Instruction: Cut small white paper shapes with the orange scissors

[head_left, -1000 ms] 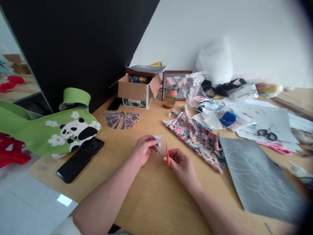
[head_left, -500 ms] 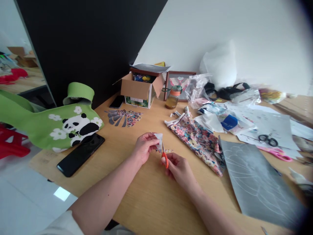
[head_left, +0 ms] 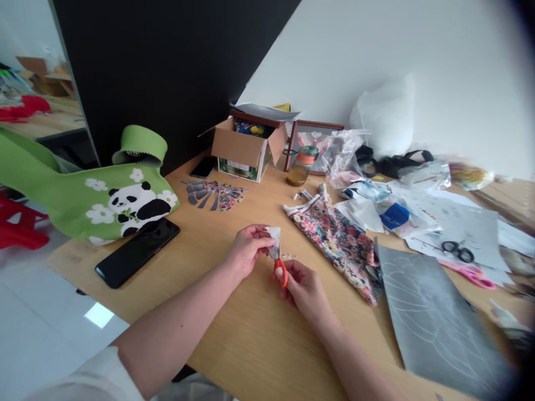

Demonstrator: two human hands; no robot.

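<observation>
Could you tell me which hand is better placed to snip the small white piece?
Probably the right hand: it holds the orange scissors, blades at the white piece the left hand pinches.

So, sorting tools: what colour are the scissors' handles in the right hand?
Orange; the scissors show best in the head view.

Home craft corner, my hobby desk.
My light wood counter (head_left: 234, 345) sits against a plain white wall, crowded with sewing and paper-craft stuff: floral fabric (head_left: 338, 239), cut fabric pieces (head_left: 215, 194), grey pattern sheet (head_left: 434, 317), pink scissors (head_left: 470, 273), black scissors (head_left: 457, 250), and I've got small orange scissors (head_left: 281, 271) on a white scrap (head_left: 273, 234). Household bits: cardboard box (head_left: 246, 147), framed picture (head_left: 311, 139), jar (head_left: 301, 166), green panda bag (head_left: 104, 203), phone (head_left: 137, 252). White tiled floor (head_left: 42, 334) below.
</observation>
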